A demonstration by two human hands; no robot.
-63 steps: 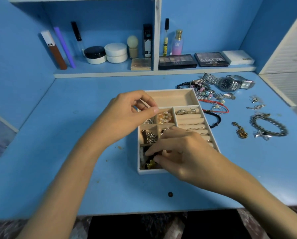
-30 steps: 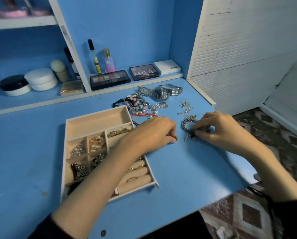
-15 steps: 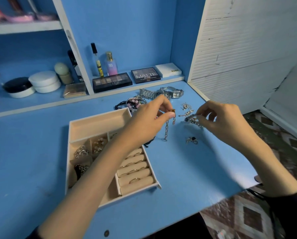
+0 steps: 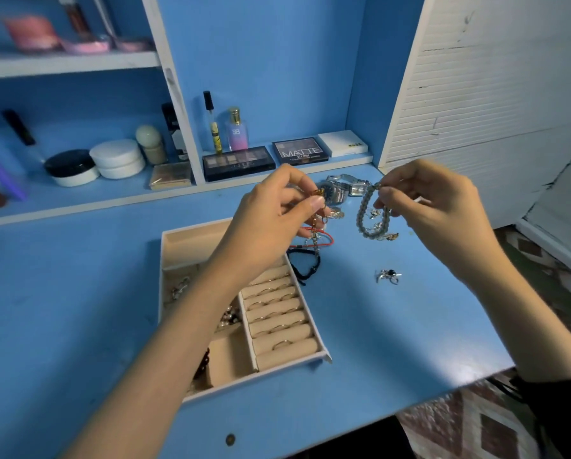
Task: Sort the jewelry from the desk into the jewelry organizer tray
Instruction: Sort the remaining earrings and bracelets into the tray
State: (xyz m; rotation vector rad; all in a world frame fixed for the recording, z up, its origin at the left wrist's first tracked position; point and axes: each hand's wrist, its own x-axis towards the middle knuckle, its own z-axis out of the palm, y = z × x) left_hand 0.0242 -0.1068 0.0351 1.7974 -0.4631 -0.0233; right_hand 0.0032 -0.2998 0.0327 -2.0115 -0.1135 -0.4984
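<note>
Blue worktop [image 4: 78,293], one beige tray [image 4: 178,238] below-left of both hands. Your left hand [image 4: 267,226], the nearer one, pinches one gold chain [image 4: 316,226], which hangs vertically just right of the tray's far end. Loose: one black cord bracelet [image 4: 305,264], two watches [image 4: 338,190]. One silver bracelet [image 4: 363,217] hangs looped, farther right, pinched by your right hand [image 4: 433,207]. Judgement: chain goes in first, a short move down-left.

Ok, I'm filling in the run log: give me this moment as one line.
left hand: pinches gold chain, hanging above desk | right hand: pinches silver bracelet, hanging | organizer tray: on desk, rings in rolls
</note>
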